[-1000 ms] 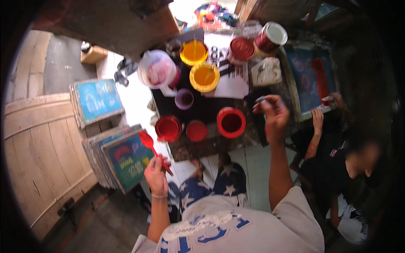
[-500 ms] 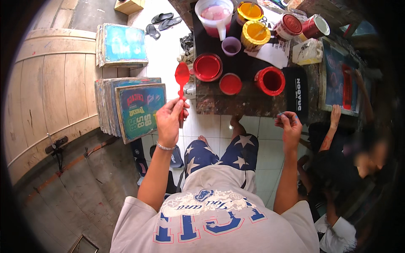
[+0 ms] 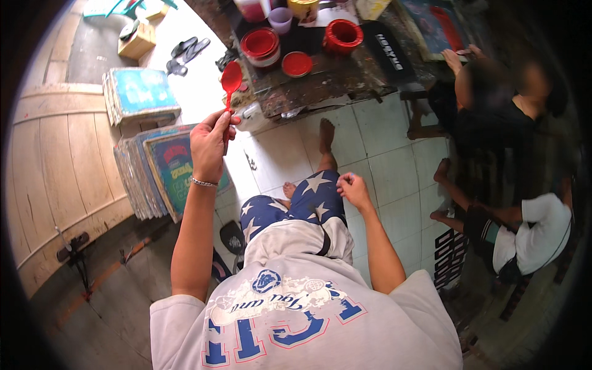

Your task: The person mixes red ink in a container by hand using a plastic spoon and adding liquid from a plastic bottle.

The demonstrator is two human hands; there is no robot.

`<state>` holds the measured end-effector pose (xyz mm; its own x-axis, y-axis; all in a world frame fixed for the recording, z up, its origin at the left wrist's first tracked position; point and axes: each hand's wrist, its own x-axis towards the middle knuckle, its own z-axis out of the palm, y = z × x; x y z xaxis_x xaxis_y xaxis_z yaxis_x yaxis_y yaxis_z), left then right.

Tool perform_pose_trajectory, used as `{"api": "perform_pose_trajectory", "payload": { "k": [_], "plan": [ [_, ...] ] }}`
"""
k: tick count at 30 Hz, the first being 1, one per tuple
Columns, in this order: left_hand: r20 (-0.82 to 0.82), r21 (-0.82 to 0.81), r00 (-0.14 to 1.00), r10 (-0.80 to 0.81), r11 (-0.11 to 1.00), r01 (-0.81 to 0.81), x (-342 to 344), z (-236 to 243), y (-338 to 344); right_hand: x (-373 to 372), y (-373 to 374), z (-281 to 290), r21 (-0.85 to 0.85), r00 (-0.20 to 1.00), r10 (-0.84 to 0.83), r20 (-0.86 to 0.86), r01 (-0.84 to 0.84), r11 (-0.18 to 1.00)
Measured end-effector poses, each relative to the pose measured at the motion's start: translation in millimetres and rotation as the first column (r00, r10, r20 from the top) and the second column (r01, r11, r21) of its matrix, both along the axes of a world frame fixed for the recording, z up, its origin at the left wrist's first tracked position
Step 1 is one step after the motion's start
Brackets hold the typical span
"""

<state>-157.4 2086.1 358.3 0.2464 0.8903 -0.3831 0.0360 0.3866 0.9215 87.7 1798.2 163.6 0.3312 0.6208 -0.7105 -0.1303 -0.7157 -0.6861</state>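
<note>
My left hand (image 3: 209, 142) grips a red spoon (image 3: 232, 77), its bowl coated in red and raised left of the table. My right hand (image 3: 350, 185) is low by my right thigh, fingers curled; whether they hold anything is unclear. Beyond the spoon, red paint containers (image 3: 259, 48), a smaller red round pot (image 3: 297, 64) and an open red can (image 3: 343, 37) stand on the stained table (image 3: 296, 98), along with a purple cup (image 3: 280, 20) and a black mat (image 3: 385, 52).
Stacked screen frames (image 3: 169, 176) (image 3: 139, 92) lean and lie at left beside a wooden panel (image 3: 61, 148). Slippers (image 3: 191, 49) lie on tiles. A black-clad co-worker (image 3: 487, 117) has hands on a screen (image 3: 431, 28) at right; another, white-shirted (image 3: 539, 234), sits below.
My right hand has come down from the table edge toward my thigh. My left hand still holds the spoon upright. The view has shifted, so the table sits higher in the picture.
</note>
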Motion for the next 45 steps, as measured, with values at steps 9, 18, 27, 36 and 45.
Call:
{"api": "perform_pose_trajectory", "payload": {
  "k": [9, 18, 27, 36, 45],
  "plan": [
    [-0.022, 0.008, 0.997, -0.077, 0.997, 0.077, 19, -5, -2, 13, -88, -28, -0.051, 0.966, -0.248, 0.067, 0.252, 0.966],
    [-0.035, -0.02, 0.999, 0.032, 0.999, -0.032, 64, -41, 24, 136, 0, -13, 0.018, 0.957, -0.245, 0.157, 0.245, 0.969],
    [-0.011, -0.111, 0.977, 0.214, 0.971, -0.214, 119, -60, 57, 240, 99, -17, -0.056, 0.978, 0.076, 0.193, -0.066, 0.996],
    [-0.02, -0.159, 0.901, 0.434, 0.888, -0.431, 159, -67, 65, 319, 167, 16, -0.12, 0.685, 0.694, 0.219, -0.687, 0.716],
    [-0.036, -0.19, 0.859, 0.51, 0.841, -0.507, 176, -59, 69, 302, 237, 82, -0.043, 0.398, 0.915, 0.067, -0.915, 0.401]
  ]
}}
